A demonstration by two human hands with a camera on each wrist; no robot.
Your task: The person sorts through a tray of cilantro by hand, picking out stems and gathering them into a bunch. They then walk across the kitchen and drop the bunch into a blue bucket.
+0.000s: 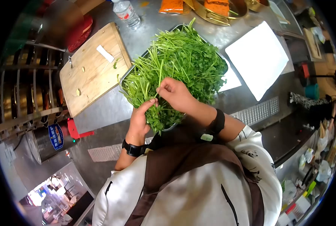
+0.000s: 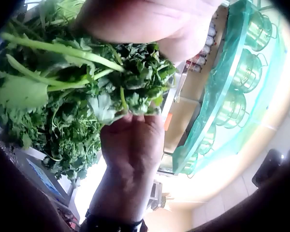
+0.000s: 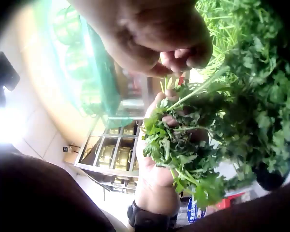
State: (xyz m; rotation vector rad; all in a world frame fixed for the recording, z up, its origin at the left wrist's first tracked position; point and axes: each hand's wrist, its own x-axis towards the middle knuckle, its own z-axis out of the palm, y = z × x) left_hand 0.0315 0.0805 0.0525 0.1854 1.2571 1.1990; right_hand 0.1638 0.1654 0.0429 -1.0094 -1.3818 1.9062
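Note:
A metal tray [image 1: 121, 82] is heaped with leafy green herbs [image 1: 198, 60], their pale stems toward the left. My left hand [image 1: 139, 119] holds a small bunch of herbs at the tray's near left edge; the leaves [image 3: 183, 154] of this bunch droop over its fingers in the right wrist view. Just above and to the right, my right hand [image 1: 175, 95] has curled fingers, with thumb and forefinger pinching a thin stem. The left wrist view has the right hand [image 2: 133, 145] behind the leaves, which hide its fingertips.
Left of the tray lies a wooden cutting board [image 1: 96, 75] with a white strip and scraps. A water bottle [image 1: 127, 14] and a brass pan [image 1: 228, 19] stand at the back. On the right is a white square board [image 1: 256, 58].

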